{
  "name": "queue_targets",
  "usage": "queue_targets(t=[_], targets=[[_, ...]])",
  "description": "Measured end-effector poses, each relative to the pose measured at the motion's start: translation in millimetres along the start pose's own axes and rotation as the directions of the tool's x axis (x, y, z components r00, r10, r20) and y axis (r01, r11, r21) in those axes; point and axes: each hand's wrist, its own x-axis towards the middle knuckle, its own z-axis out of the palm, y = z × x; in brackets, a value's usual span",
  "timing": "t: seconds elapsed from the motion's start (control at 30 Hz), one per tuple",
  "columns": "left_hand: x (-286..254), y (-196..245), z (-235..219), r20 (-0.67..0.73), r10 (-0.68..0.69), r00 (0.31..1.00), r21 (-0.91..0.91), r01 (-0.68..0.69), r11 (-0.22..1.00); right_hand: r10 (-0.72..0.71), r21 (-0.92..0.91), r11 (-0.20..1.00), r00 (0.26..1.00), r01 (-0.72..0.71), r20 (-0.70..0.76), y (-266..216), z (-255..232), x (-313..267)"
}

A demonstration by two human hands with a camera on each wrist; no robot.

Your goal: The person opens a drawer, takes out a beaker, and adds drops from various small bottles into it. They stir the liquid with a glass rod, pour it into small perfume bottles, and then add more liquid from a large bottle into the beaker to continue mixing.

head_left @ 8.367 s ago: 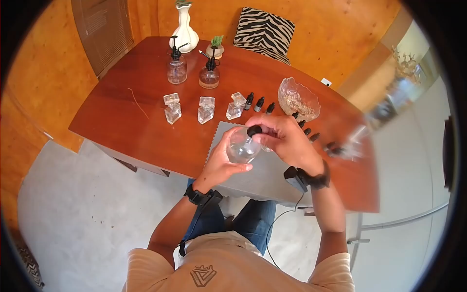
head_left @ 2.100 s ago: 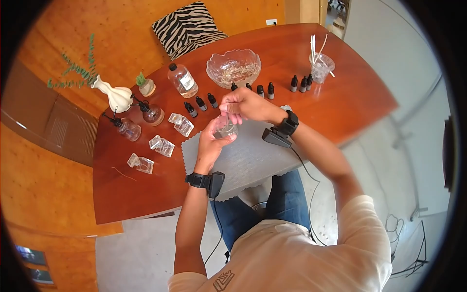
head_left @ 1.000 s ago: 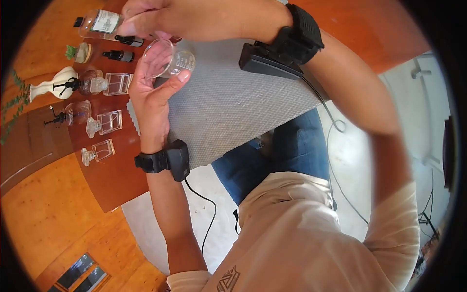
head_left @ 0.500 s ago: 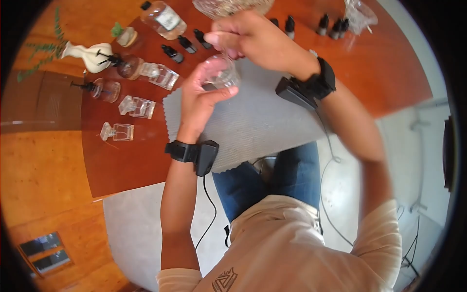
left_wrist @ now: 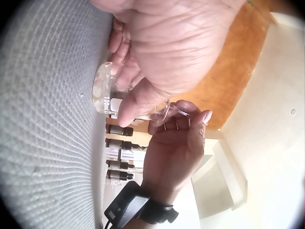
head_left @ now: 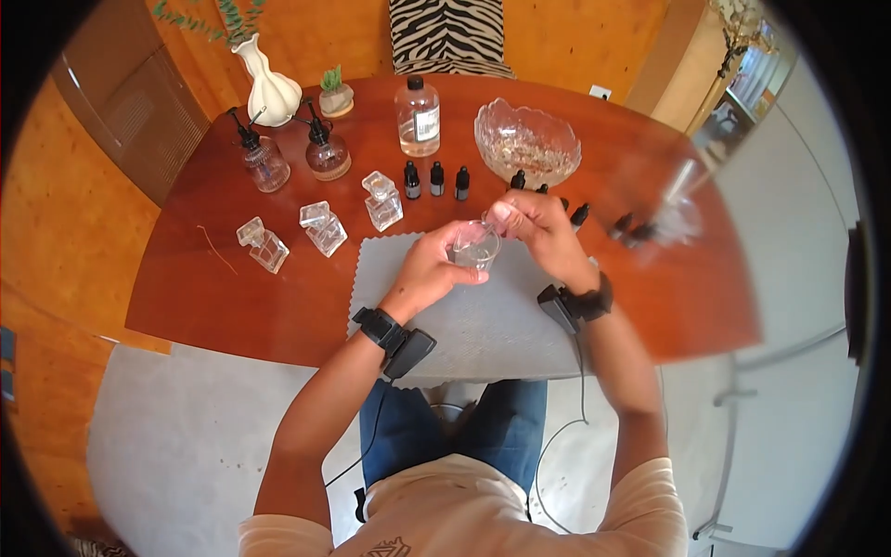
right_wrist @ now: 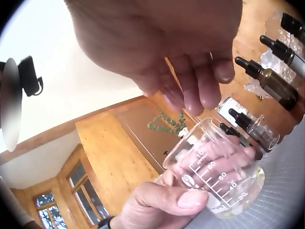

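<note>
My left hand holds a clear glass beaker over the grey mat. Its fingers wrap the far side and the thumb lies across the front, as the right wrist view shows. White measuring marks run up the beaker wall, and a little clear liquid sits at the bottom. Above the rim, my right hand pinches a thin glass rod that slants into the beaker. In the right wrist view the fingertips hide the rod's upper end. A small clear glass vessel stands behind the beaker there.
Black-capped dropper bottles line the table behind the hands. Stoppered square glass bottles stand to the left, pump bottles behind them. Farther back are a labelled bottle, a glass bowl and a white vase.
Earlier the left hand held the labelled bottle and the right its black cap; now that bottle stands on the table. The hands have since kept the beaker and rod while the head view swung.
</note>
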Motion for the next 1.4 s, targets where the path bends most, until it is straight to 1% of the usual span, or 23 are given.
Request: queue_targets(t=[0.03,0.07,0.1,0.17,0.2,0.23,0.3,0.33,0.43,0.47,0.53,0.57,0.63,0.73,0.83,0.93,0.97,1.03,1.13,1.23,1.27,1.33,1.4], targets=[[0,-2,0,0.006,0.000,1.000,-0.027,0.000,1.000,-0.006,-0.001,1.000,0.999,0.006,0.033,4,-3,-1],[1,-3,-1,0.012,-0.001,1.000,-0.054,0.002,0.999,0.039,0.068,0.997,0.996,-0.045,0.083,5,-6,-2],[0,-3,-1,0.020,-0.003,1.000,-0.081,0.005,0.997,0.057,0.076,0.995,0.997,-0.062,0.057,4,-6,-3],[-1,0,0,0.004,0.008,1.000,-0.051,-0.008,0.999,0.089,0.095,0.991,0.996,-0.090,0.006,3,-3,-4],[-1,-1,-1,0.005,0.005,1.000,-0.038,-0.004,0.999,0.076,0.054,0.996,0.997,-0.075,-0.030,4,-1,-3],[0,-3,-1,0.008,0.000,1.000,-0.024,0.000,1.000,0.050,0.067,0.996,0.999,-0.050,-0.003,5,0,-3],[1,-9,0,0.008,0.013,1.000,-0.072,-0.013,0.997,0.004,0.098,0.995,0.999,-0.008,0.047,8,0,-4],[2,-12,-1,0.012,0.017,1.000,-0.079,-0.016,0.997,0.033,0.146,0.988,0.994,-0.049,0.109,8,-4,-5],[1,-9,0,0.003,0.014,1.000,-0.051,-0.014,0.999,0.074,0.061,0.996,0.997,-0.072,-0.022,-1,0,-5],[1,-8,0,-0.003,0.009,1.000,-0.034,-0.009,0.999,0.062,0.068,0.996,0.998,-0.061,-0.006,1,0,-5],[0,-9,-1,0.019,-0.014,1.000,-0.089,0.015,0.996,0.039,0.081,0.996,0.999,-0.041,0.024,7,-3,-4],[0,-8,-1,0.030,-0.023,0.999,-0.117,0.026,0.993,0.086,0.098,0.991,0.996,-0.088,0.024,5,-4,-5],[0,-6,-1,0.024,-0.009,1.000,-0.070,0.011,0.997,0.179,0.135,0.974,0.983,-0.182,0.029,-1,-6,-7],[0,-6,-1,0.022,-0.015,1.000,-0.063,0.016,0.998,0.141,0.109,0.985,0.989,-0.136,-0.037,-4,-2,-4],[1,-6,-1,0.025,0.002,1.000,-0.066,0.000,0.998,0.107,0.170,0.978,0.991,-0.119,0.080,-3,-8,-5],[0,-3,-1,0.023,-0.025,0.999,-0.064,0.026,0.998,0.119,0.097,0.989,0.992,-0.115,-0.033,-4,-2,-3],[0,-3,-1,0.024,-0.044,0.999,-0.063,0.045,0.997,0.105,0.118,0.987,0.994,-0.106,0.010,-1,-3,-4],[1,-6,0,0.036,-0.017,0.999,-0.095,0.020,0.995,0.074,0.158,0.983,0.993,-0.089,0.095,5,-6,-4],[0,-4,0,0.030,-0.019,0.999,-0.083,0.021,0.996,0.126,0.090,0.988,0.992,-0.127,0.010,-1,-5,-5],[1,-9,0,0.036,-0.006,0.999,-0.107,0.010,0.994,0.058,0.165,0.983,0.993,-0.076,0.107,2,-7,-4],[1,-8,0,0.038,0.004,0.999,-0.126,0.001,0.992,0.069,0.167,0.982,0.993,-0.085,0.096,5,-7,-5],[1,-7,-1,0.031,-0.006,0.999,-0.078,0.008,0.997,0.092,0.175,0.979,0.993,-0.104,0.077,9,-6,-6],[1,-6,-1,0.031,-0.005,1.000,-0.062,0.007,0.998,0.060,0.106,0.992,0.997,-0.065,0.054,3,-5,-4]])
